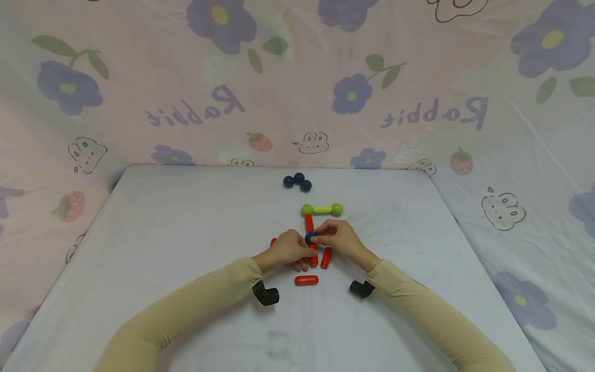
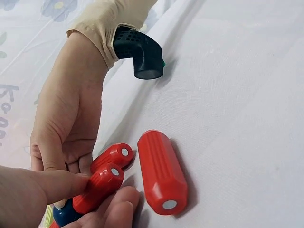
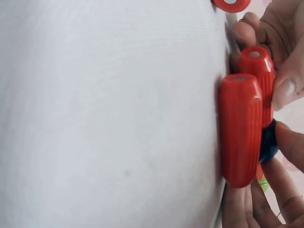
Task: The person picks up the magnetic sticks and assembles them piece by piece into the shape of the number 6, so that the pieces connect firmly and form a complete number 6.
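In the head view my left hand (image 1: 290,249) pinches a ridged red rod (image 1: 313,256) with a pale disc on its end. My right hand (image 1: 343,239) holds a dark blue ball (image 1: 310,237) between thumb and fingers, at the far end of that rod. Beyond the ball, another red rod (image 1: 309,223) runs up to a lime ball (image 1: 306,210). A lime rod (image 1: 322,211) links this to a second lime ball (image 1: 337,209). Close beside the held rod lies a loose red rod (image 3: 240,130), in front of the blue ball (image 3: 269,142) in the right wrist view.
One red rod (image 1: 306,280) lies crosswise nearer the body; another red rod (image 1: 273,241) is mostly hidden behind the left hand. Several dark blue balls (image 1: 299,179) cluster toward the back of the white table (image 1: 195,206). A black wrist-camera housing (image 2: 142,52) sticks out below the right sleeve.
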Demonstrator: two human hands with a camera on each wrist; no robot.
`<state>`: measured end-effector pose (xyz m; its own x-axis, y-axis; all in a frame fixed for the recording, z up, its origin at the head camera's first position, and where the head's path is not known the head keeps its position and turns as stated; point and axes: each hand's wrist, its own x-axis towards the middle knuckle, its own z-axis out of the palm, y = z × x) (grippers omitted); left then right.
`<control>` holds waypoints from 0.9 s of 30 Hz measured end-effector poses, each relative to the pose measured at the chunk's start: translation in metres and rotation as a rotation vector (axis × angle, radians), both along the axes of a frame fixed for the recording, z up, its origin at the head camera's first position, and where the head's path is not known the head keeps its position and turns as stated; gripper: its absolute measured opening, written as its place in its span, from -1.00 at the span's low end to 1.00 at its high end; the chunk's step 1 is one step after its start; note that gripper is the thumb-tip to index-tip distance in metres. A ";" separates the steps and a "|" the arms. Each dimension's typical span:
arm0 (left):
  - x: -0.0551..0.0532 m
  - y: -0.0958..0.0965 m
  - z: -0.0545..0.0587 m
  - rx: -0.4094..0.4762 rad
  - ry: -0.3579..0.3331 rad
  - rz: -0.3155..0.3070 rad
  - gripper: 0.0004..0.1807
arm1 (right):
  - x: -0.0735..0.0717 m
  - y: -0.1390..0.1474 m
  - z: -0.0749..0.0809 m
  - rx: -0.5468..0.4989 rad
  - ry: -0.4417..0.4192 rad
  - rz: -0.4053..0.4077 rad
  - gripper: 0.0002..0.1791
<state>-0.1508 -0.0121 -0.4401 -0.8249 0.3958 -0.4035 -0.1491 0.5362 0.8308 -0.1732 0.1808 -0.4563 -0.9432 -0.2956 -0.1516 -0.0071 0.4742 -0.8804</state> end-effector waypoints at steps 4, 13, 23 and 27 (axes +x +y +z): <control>0.001 0.000 -0.003 0.043 -0.008 0.024 -0.74 | 0.000 -0.001 0.001 0.000 -0.001 -0.002 -0.71; 0.002 -0.001 -0.008 0.088 -0.004 0.038 -0.76 | -0.001 0.000 -0.001 -0.009 -0.032 -0.004 -0.66; 0.001 -0.002 -0.012 0.121 -0.016 0.040 -0.75 | -0.001 0.000 0.003 0.016 -0.031 0.015 -0.68; 0.001 -0.002 -0.013 0.138 -0.023 0.044 -0.76 | -0.005 0.001 0.011 0.062 -0.027 0.054 -0.72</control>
<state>-0.1503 -0.0144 -0.4532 -0.8338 0.4127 -0.3666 -0.1894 0.4100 0.8922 -0.1787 0.1817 -0.4456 -0.9216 -0.3350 -0.1961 -0.0108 0.5271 -0.8497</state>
